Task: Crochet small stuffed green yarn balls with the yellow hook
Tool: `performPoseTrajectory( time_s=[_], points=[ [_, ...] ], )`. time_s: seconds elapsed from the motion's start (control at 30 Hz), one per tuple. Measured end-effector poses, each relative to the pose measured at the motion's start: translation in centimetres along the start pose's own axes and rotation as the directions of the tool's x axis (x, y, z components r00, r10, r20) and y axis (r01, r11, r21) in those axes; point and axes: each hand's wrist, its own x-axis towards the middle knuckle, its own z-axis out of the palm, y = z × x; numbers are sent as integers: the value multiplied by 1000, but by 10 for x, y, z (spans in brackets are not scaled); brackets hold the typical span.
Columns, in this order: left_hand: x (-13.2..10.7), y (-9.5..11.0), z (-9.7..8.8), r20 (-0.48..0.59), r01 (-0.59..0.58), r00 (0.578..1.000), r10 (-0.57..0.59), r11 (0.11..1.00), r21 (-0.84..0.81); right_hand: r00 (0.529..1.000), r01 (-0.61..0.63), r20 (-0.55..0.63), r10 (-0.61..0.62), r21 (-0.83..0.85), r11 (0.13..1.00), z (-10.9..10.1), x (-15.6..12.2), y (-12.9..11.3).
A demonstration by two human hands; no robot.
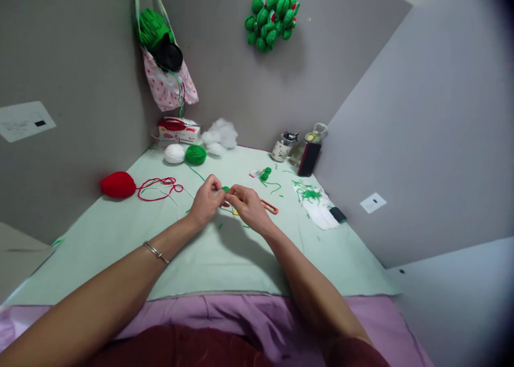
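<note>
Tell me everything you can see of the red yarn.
The red yarn is a bright, smooth-looking, rounded bundle, longer than tall. It lies at the table's left edge. From its right end a loose strand trails away in loops across the tabletop. The left hand is apart from it.

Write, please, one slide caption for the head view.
Both hands hold a green piece over a table with red yarn and green yarn.

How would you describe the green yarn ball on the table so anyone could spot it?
On the pale green table, look past the left hand to the box at the back left. In front of it, two yarn balls sit side by side; the green ball is the right-hand one. Its colour sets it apart from the white ball at its left and the white stuffing behind.
</note>
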Motion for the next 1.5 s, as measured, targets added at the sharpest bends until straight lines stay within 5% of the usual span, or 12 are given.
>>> performPoseTrajectory(
  time_s=[0.2,0.47,0.83,1.27,1.5],
  points=[
    [6,-3,-6,80,130,989,-128,991,-21,997,72,-8,-74,-135,988,0,3,12],
    [-1,5,-5,132,129,985,-110,981,-144,987,26,-145,-70,-286,958,-1,9,22],
    [1,8,-8,202,152,974,-101,956,-252,995,94,-8,-96,-128,987,-13,5,23],
    [-8,11,1,300,137,952,-56,957,-254,988,-31,-152,26,-24,999,-2,11,33],
    [-1,11,-6,272,113,960,-60,976,-185,996,8,-86,-10,-22,1000,-10,7,23]
  ],
)
